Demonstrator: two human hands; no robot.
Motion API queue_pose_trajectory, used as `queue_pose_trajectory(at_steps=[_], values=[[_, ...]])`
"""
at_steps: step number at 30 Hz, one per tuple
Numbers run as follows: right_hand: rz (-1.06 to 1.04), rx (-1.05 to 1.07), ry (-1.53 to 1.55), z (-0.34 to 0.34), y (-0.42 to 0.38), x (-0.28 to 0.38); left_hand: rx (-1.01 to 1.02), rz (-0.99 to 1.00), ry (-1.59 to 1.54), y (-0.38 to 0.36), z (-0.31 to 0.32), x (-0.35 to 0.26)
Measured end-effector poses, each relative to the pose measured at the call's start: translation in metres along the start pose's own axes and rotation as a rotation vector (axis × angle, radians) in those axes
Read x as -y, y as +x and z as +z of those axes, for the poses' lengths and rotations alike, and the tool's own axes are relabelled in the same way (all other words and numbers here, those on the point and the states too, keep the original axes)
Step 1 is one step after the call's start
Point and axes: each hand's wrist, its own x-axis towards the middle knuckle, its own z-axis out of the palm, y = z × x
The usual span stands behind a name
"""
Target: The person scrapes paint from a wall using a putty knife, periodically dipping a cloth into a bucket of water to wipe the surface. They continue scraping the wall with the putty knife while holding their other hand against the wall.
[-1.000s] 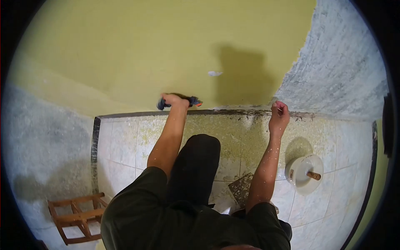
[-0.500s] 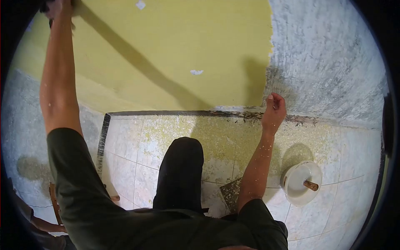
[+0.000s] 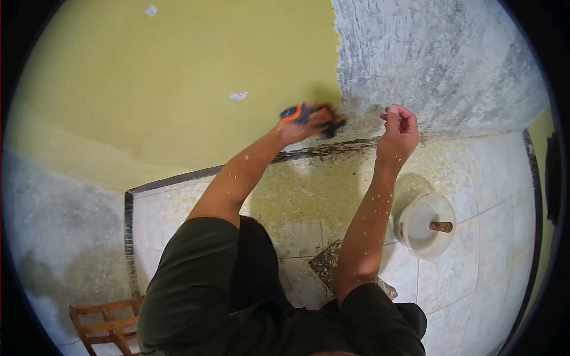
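My left hand (image 3: pixel 293 130) is closed around an orange-and-black hand tool (image 3: pixel 325 120), blurred by motion, so its exact kind cannot be made out. The tool is at the lower part of the yellow wall (image 3: pixel 196 77), close to where the paint ends and the grey bare wall (image 3: pixel 427 65) begins. To the right of it, my right hand (image 3: pixel 399 133) is raised before the bare wall, thumb and fingers curled together with nothing visible in them. Pale flecks cling to both forearms.
A white bucket (image 3: pixel 405 228) with a brown handle (image 3: pixel 440 226) sticking out stands on the tiled floor. Yellow paint flakes (image 3: pixel 309 190) cover the floor along the wall. A dark speckled board (image 3: pixel 325 264) lies by my right arm. A wooden frame (image 3: pixel 107 326) is at lower left.
My left hand has swung with the tool from the far upper left to the right, near the paint's edge. My head view has shifted; my right hand stays curled.
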Motion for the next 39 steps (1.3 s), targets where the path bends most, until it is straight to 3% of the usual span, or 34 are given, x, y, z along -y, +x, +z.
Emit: queue_pose_trajectory(at_steps=[3, 5, 10, 11, 12, 14, 15, 16, 17, 18, 19, 20, 22, 24, 26, 27, 29, 30, 32, 33, 35, 36, 38, 39], values=[[-0.078, -0.023, 0.054, -0.003, -0.01, 0.02, 0.173, -0.046, 0.12, -0.063, -0.076, -0.012], [-0.126, -0.045, 0.056, 0.008, -0.016, 0.023, 0.278, -0.059, 0.084, -0.09, -0.071, -0.005], [-0.154, 0.107, -0.02, 0.065, -0.041, -0.032, -0.268, 0.34, 2.622, -0.131, 0.02, 0.007], [-0.143, 0.201, 0.005, 0.078, -0.049, -0.036, -0.257, 0.556, 2.469, -0.126, 0.026, 0.003], [-0.131, 0.294, 0.025, 0.089, -0.058, -0.041, -0.25, 0.563, 2.471, -0.121, 0.032, -0.002], [0.057, 0.46, 0.048, 0.108, -0.08, -0.056, -0.522, 0.439, 1.562, -0.111, 0.056, -0.006], [0.273, 0.506, 0.105, 0.11, -0.089, -0.057, -0.358, 0.567, 1.354, -0.098, 0.043, -0.013], [0.488, 0.544, 0.163, 0.108, -0.098, -0.051, -0.341, 0.555, 1.349, -0.096, 0.05, -0.002], [0.481, 0.525, 0.152, 0.103, -0.104, -0.048, -0.382, 0.607, 1.301, -0.094, 0.063, 0.012], [0.744, 0.614, 0.451, 0.095, -0.111, -0.045, -0.422, 0.651, 1.251, -0.094, 0.072, 0.026], [0.997, 0.684, 0.761, 0.089, -0.117, -0.045, -0.489, 0.735, 1.355, -0.088, 0.054, 0.035], [0.982, 0.649, 0.75, 0.09, -0.123, -0.054, -0.458, 0.709, 1.347, -0.083, 0.025, 0.041], [0.934, 0.418, 0.749, 0.094, -0.128, -0.088, -0.288, 1.201, 2.291, -0.077, -0.025, 0.046], [0.963, 0.357, 0.569, 0.074, -0.131, -0.113, -0.192, 0.843, 2.329, -0.079, -0.042, 0.051], [0.822, 0.224, 0.287, 0.068, -0.126, -0.14, -0.232, 0.059, 1.451, -0.079, -0.016, 0.063], [0.802, 0.188, 0.273, 0.061, -0.117, -0.13, -0.19, 0.04, 1.443, -0.075, -0.014, 0.064], [0.725, 0.386, -0.097, 0.057, -0.098, -0.1, -0.276, 0.144, 1.079, -0.066, -0.016, 0.064], [0.717, 0.369, -0.112, 0.051, -0.085, -0.099, -0.255, 0.135, 1.07, -0.062, -0.018, 0.068], [0.043, 0.568, -0.985, 0.036, -0.045, -0.101, -0.52, 0.283, 0.904, -0.055, -0.024, 0.072], [0.034, 0.715, -1.175, 0.023, -0.028, -0.08, -0.6, 0.143, 1.101, -0.052, -0.052, 0.07], [0.054, 0.953, -1.421, -0.02, 0.007, -0.043, -0.293, -0.192, 1.922, -0.044, -0.14, 0.059], [0.081, 1.044, -1.481, -0.047, 0.021, -0.031, -0.205, -0.395, 2.104, -0.051, -0.164, 0.064], [0.504, 1.221, -1.505, -0.1, 0.043, -0.005, -0.106, -0.597, 2.269, -0.067, -0.155, 0.073], [0.59, 1.165, -1.524, -0.13, 0.045, 0.006, -0.263, -0.741, 2.044, -0.077, -0.108, 0.076]])
